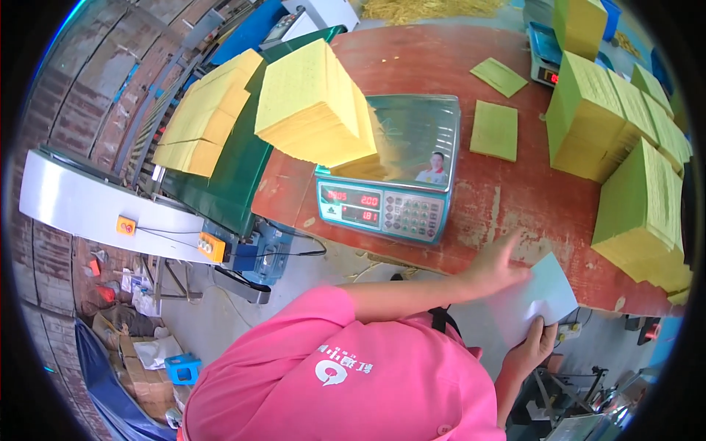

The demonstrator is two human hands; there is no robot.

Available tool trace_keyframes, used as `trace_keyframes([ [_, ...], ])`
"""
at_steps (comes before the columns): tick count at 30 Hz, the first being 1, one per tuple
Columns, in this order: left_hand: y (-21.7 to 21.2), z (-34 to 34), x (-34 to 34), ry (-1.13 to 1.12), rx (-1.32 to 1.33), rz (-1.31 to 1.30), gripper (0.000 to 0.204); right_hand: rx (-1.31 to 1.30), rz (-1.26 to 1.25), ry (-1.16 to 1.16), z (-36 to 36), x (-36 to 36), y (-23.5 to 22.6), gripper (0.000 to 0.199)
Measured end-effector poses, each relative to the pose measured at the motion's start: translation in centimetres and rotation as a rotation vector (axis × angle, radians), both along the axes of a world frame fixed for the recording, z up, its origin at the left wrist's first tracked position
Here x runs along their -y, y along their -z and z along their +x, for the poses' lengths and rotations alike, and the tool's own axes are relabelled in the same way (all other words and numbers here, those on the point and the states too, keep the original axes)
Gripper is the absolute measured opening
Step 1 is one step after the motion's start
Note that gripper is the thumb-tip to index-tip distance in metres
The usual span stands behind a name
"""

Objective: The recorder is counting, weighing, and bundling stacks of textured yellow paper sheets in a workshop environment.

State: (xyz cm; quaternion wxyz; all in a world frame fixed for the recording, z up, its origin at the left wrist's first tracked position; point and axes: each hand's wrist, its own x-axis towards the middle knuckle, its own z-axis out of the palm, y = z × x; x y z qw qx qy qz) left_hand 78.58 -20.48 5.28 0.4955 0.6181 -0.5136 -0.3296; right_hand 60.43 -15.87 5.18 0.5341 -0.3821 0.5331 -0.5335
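Note:
At the table's near right edge, my right hand (539, 344) pinches a thin, pale, see-through plastic sheet (553, 295) by its lower part. My left hand (498, 266) reaches across from the left, with a finger or thumb raised and apart from the others. Its fingertips are slightly blurred and lie against or close to the sheet's left edge. Beyond my left forearm stands a teal digital scale (412, 209) with lit red figures. A tall block of yellow paper (312, 103) rests on the left side of its pan.
Stacks of yellow paper (588, 117) crowd the red table's (471, 213) right side, with a second scale (544, 55) behind. Two thin yellow pieces (494, 131) lie between. At the left, more paper blocks (209, 110) sit on a green conveyor belt (239, 173).

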Motion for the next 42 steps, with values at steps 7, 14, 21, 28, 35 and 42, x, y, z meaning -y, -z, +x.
trace_keyframes([
  [7,-11.4,11.8,-5.7,0.185,-0.840,0.224,0.022,-0.069,-0.196,-0.389,8.1,1.5,-7.6,0.026],
  [14,-23.7,23.8,-10.7,-0.296,-0.052,-0.272,0.023,0.144,-0.587,-0.638,25.4,5.4,-18.6,0.039],
  [21,-27.4,38.3,-7.8,-0.367,0.049,-0.073,0.026,-0.087,-0.793,-0.730,38.2,10.8,-22.6,0.052],
  [28,-25.0,42.2,-5.5,-0.410,0.102,0.096,0.029,-0.379,-0.903,-0.633,41.3,12.2,-21.8,0.048],
  [35,-26.3,39.5,-5.3,-0.573,0.693,0.083,0.023,-0.447,-0.970,-0.572,40.8,12.5,-21.5,0.034],
  [42,-25.7,34.0,-4.5,-0.583,1.478,-0.466,0.033,-0.401,-1.035,-0.577,40.6,12.4,-20.3,0.033],
])
